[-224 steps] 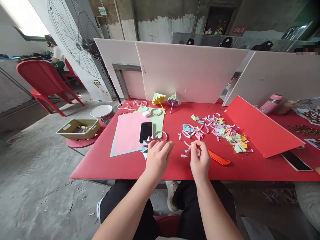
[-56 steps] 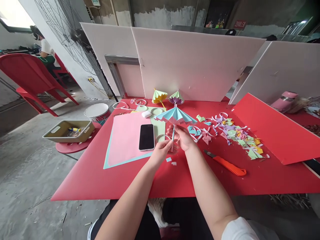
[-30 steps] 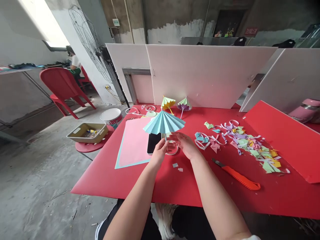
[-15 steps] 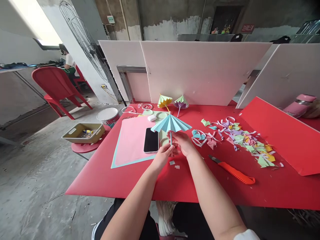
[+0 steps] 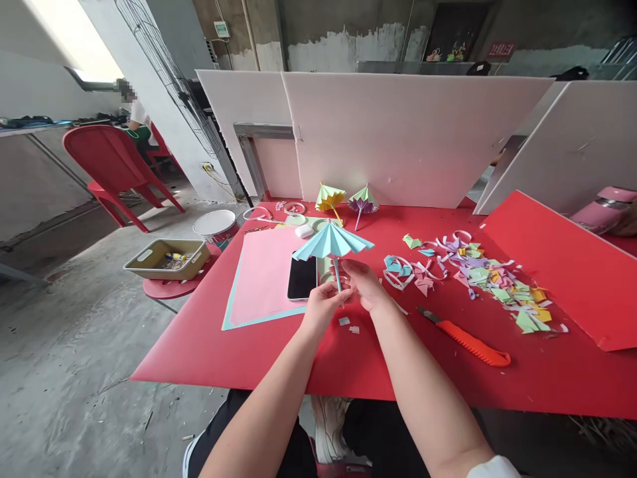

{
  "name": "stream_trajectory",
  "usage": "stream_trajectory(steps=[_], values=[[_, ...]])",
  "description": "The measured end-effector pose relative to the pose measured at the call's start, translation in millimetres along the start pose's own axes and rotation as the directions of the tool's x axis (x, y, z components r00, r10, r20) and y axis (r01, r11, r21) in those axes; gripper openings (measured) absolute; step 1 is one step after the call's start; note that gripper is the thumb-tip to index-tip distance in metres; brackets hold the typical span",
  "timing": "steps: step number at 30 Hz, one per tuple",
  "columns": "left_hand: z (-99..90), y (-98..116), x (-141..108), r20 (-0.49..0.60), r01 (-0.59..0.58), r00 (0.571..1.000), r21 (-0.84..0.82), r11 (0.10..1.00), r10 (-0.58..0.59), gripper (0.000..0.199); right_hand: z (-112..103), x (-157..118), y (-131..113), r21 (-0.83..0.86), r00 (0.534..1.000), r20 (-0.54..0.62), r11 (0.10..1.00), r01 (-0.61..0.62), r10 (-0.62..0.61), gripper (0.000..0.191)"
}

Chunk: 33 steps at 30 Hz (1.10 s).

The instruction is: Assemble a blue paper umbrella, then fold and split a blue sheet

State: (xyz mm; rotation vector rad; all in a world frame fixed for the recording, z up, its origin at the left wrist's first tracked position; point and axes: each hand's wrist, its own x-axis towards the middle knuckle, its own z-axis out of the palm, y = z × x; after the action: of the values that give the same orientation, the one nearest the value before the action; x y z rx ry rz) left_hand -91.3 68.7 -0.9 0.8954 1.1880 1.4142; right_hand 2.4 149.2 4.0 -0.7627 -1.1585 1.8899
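A light blue pleated paper umbrella (image 5: 332,241) stands over the table, its canopy spread and its thin stick tilted slightly left. My left hand (image 5: 323,304) pinches the lower part of the stick between thumb and fingers. Just to the right, my right hand (image 5: 362,284) is curled beside the stick; whether its fingertips grip the stick is too small to tell. Behind the canopy lie a black phone (image 5: 301,279) and a white mouse (image 5: 304,231). Two small paper umbrellas, one yellow and green (image 5: 329,197), one purple and green (image 5: 363,200), rest near the board.
Pink paper (image 5: 266,279) lies on the red table (image 5: 209,362). An orange utility knife (image 5: 472,343) and a pile of folded paper pieces (image 5: 497,282) are at the right. A bin (image 5: 166,260) sits on a stool at the left. A person sits in the far left background.
The blue umbrella has tipped a little to the left, its canopy shifting left and slightly up. Both hands stay at the stick, and the head view has shifted slightly.
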Motion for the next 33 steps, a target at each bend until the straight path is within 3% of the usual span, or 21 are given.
stream_trajectory(steps=[6, 16, 27, 33], values=[[-5.5, 4.3, -0.2, 0.184, 0.035, 0.983, -0.048, 0.998, -0.026, 0.032, 1.1, -5.6, -7.6, -0.070, 0.993, 0.009, 0.991, -0.117, 0.117, 0.040], [-11.2, 9.1, -3.2, 0.376, 0.202, 0.921, -0.228, 0.952, -0.105, 0.033, -1.3, -4.3, -6.3, 0.023, 0.992, 0.080, 0.995, -0.098, 0.096, 0.037], [-11.9, 11.4, -7.3, 0.356, 0.232, 0.926, -0.272, 0.934, -0.126, 0.031, -0.4, -5.2, -5.9, 0.088, 0.981, 0.129, 0.984, -0.157, 0.145, 0.032], [-15.2, 13.8, -5.3, 0.328, 0.225, 0.937, -0.298, 0.928, -0.121, 0.028, 2.5, -7.4, -6.2, 0.028, 0.941, 0.265, 0.974, -0.224, 0.209, 0.034]])
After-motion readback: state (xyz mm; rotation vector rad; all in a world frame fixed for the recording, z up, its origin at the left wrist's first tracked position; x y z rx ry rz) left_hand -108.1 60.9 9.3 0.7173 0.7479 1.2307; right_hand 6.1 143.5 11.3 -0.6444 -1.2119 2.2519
